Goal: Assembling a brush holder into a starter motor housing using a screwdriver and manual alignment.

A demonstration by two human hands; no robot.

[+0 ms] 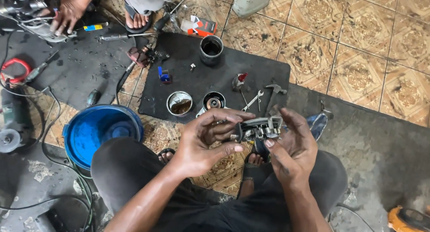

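Both of my knees filled the bottom of the view as I squatted over the tiled floor [358, 30]. Just beyond them lay the black mat [251, 75], my working surface, spread so that small parts would not scatter. Beside its near left corner stood the blue bucket [101, 131], touching my left knee. On the mat, near its near edge, sat two round tins [180, 103], a spanner [253, 100] and a small hammer [273, 91], all within easy reach; a dark cup [211, 48] stood at the far edge.

Above my knees, off the mat's near edge, I held the small metal assembly [260, 128] between both hands. My left hand [204, 144] was closed on its left end, fingers curled over it and thumb beneath, steadying it. My right hand [291, 151] gripped the right end, palm cupped behind it.

Someone else's hand [67, 12] rested on a machine part at the far left.
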